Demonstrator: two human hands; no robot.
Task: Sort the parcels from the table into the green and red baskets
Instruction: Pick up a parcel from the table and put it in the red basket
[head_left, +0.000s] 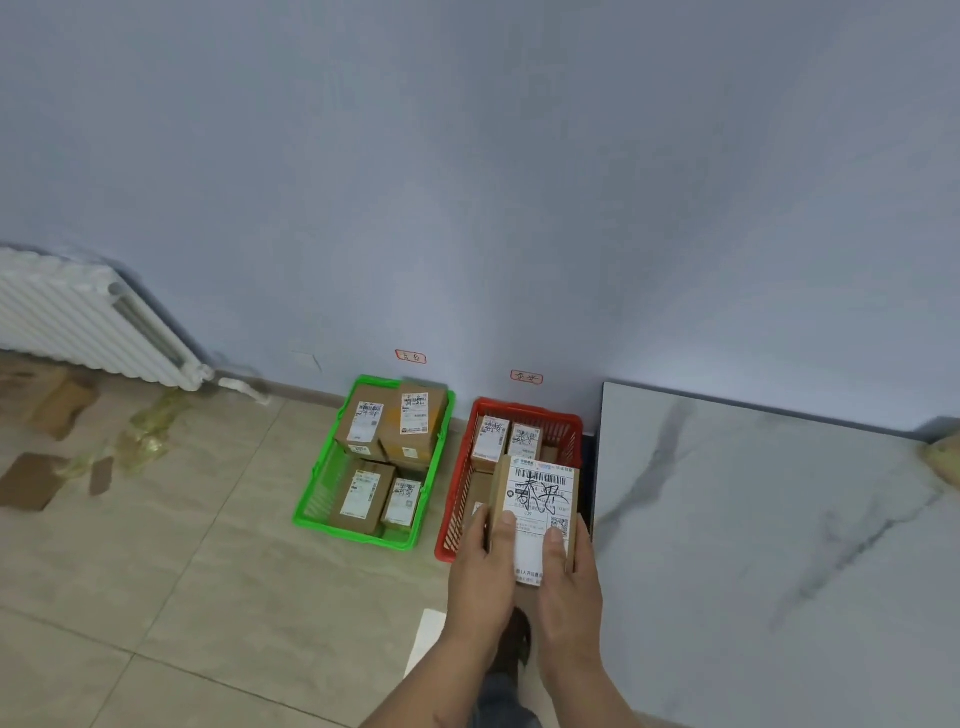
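While both hands hold it from below, a cardboard parcel (535, 512) hangs over the near end of the red basket (524, 410), its white shipping label facing up with a barcode, a QR code and large handwritten black characters. The left hand (480, 571) grips the parcel's left edge, fingers curled round the side and thumb laid on the label; the right hand (569, 587) grips the right side in the same way, thumb on the label near the QR code. Just beyond the hands, the red basket sits on the floor against the wall, with two small labelled parcels (506, 441) standing at its far end. To the left of the left hand and a little further off, the green basket (311, 512) lies beside the red one, the two apart by a narrow strip of floor; it carries four labelled cardboard parcels (387, 449), two at the far end and two nearer. On the wall above each basket is a small red-bordered tag (411, 356) with writing too small to read. To the right of the right hand runs the white, grey-veined marble worktop (779, 545), its left edge just beside the red basket. Far to the left, a white radiator (88, 322) stands against the wall, with scraps of cardboard and crumpled tape (145, 436) on the tiled floor (208, 571) near it.
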